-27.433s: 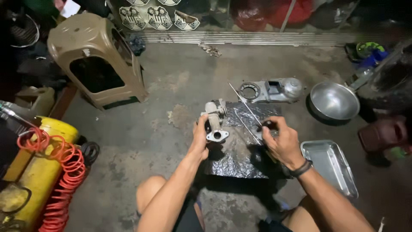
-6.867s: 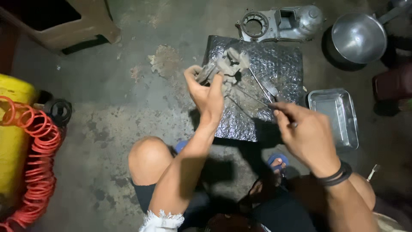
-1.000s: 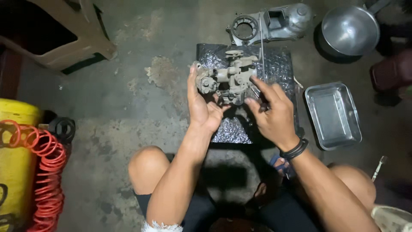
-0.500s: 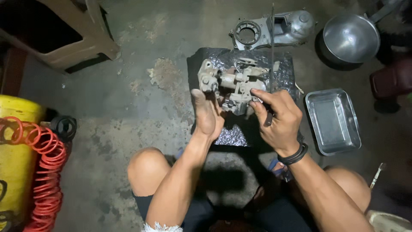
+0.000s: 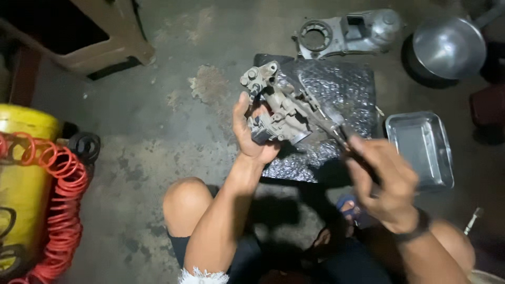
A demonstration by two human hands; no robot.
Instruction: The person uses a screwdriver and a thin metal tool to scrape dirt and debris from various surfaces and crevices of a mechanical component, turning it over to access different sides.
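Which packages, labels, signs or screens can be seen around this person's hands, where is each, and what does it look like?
None: no package, label, sign or screen shows anywhere in this view.
Nearest to a container: an empty rectangular silver metal tray on the floor, right of the dark mat.

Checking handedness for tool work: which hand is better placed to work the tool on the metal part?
Right. The right hand already holds the screwdriver, its tip at the carburetor, while the left hand is occupied gripping that part.

right hand (image 5: 386, 181) blurred, yellow tank (image 5: 21, 158) cut off
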